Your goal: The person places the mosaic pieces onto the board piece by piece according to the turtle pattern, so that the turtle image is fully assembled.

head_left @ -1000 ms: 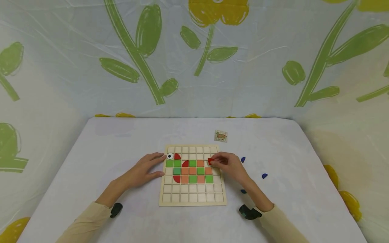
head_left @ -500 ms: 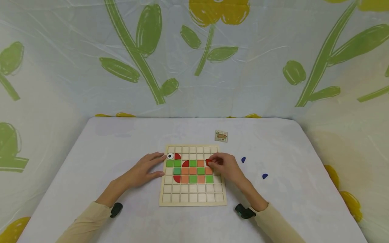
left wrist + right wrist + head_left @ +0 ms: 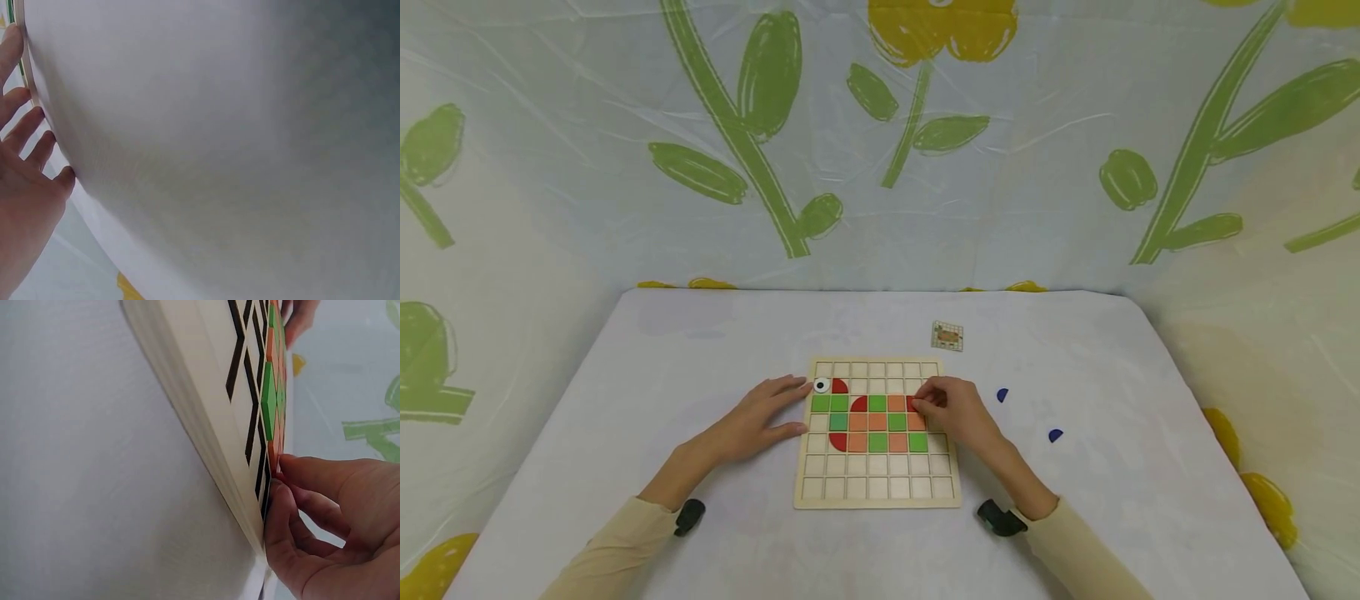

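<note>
A wooden grid board (image 3: pixel 877 503) lies on the table with coloured tiles set in its cells: green squares, orange squares, red quarter-circles, a teal square and a white disc with a black dot (image 3: pixel 822 386). My right hand (image 3: pixel 958 408) pinches a red piece (image 3: pixel 911 403) between thumb and fingers at a cell right of the orange tile in the upper tile row. Fingers partly cover this piece, also in the right wrist view. My left hand (image 3: pixel 758 421) lies with spread, straight fingers at the board's left edge; in the left wrist view its fingertips (image 3: pixel 39 112) touch that edge.
Two blue half-circle pieces, a farther one (image 3: pixel 1002 395) and a nearer one (image 3: pixel 1056 435), lie on the table right of the board. A small pattern card (image 3: pixel 947 336) lies behind the board. A flower-printed cloth (image 3: pixel 1000 167) hangs around the table.
My right hand has moved slightly left with the red piece and lowered it onto the cell. A dark teal piece beside the right forearm is no longer visible. The left hand has stayed put.
</note>
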A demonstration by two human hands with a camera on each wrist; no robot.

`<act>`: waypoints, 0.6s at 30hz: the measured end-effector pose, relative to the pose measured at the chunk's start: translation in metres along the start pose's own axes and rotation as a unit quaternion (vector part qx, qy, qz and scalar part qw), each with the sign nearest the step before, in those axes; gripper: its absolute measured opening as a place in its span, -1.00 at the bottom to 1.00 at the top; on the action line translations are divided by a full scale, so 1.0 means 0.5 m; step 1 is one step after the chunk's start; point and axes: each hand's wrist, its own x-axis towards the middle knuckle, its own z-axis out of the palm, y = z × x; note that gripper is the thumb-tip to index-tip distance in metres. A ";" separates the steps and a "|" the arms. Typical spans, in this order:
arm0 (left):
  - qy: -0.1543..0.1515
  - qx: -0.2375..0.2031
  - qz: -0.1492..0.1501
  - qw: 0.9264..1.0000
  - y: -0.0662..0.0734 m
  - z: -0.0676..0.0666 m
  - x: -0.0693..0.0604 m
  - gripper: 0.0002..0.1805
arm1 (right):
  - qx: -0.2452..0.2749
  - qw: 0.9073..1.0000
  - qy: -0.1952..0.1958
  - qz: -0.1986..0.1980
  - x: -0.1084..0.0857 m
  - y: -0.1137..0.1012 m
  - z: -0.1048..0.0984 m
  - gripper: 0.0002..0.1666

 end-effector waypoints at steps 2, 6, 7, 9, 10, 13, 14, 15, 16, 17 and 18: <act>-0.002 0.001 -0.002 1.000 0.000 0.001 0.001 -0.25 | 0.003 1.000 0.001 -0.001 -0.001 0.001 -0.002 -0.94; -0.008 0.005 -0.012 1.000 0.002 0.001 0.001 -0.23 | 0.009 1.000 0.004 -0.009 -0.006 0.006 -0.008 -0.95; -0.010 0.005 -0.015 1.000 0.003 0.001 0.001 -0.22 | 0.010 1.000 0.006 -0.011 -0.008 0.009 -0.011 -0.95; -0.010 0.006 -0.016 1.000 0.004 0.001 0.001 -0.22 | 0.008 1.000 0.013 -0.021 -0.012 0.016 -0.016 -0.94; -0.010 0.007 -0.015 1.000 0.004 0.001 0.001 -0.22 | 0.008 1.000 0.017 -0.025 -0.014 0.020 -0.019 -0.93; -0.006 0.008 -0.009 1.000 0.002 0.001 0.001 -0.24 | 0.001 0.999 0.033 -0.038 -0.020 0.032 -0.030 -0.92; -0.004 0.008 -0.007 1.000 0.002 0.001 0.001 -0.24 | -0.001 0.998 0.039 -0.042 -0.022 0.035 -0.035 -0.92; -0.004 0.008 -0.006 1.000 0.001 0.001 0.001 -0.25 | -0.004 0.998 0.044 -0.043 -0.024 0.038 -0.040 -0.91; -0.005 0.006 -0.008 1.000 0.001 0.001 0.001 -0.25 | -0.005 0.998 0.048 -0.044 -0.026 0.041 -0.045 -0.91; -0.005 0.006 -0.008 1.000 0.001 0.001 0.001 -0.25 | -0.008 0.998 0.053 -0.044 -0.028 0.044 -0.050 -0.90; -0.005 0.005 -0.010 1.000 0.001 0.002 0.001 -0.25 | -0.011 0.997 0.057 -0.041 -0.029 0.047 -0.055 -0.90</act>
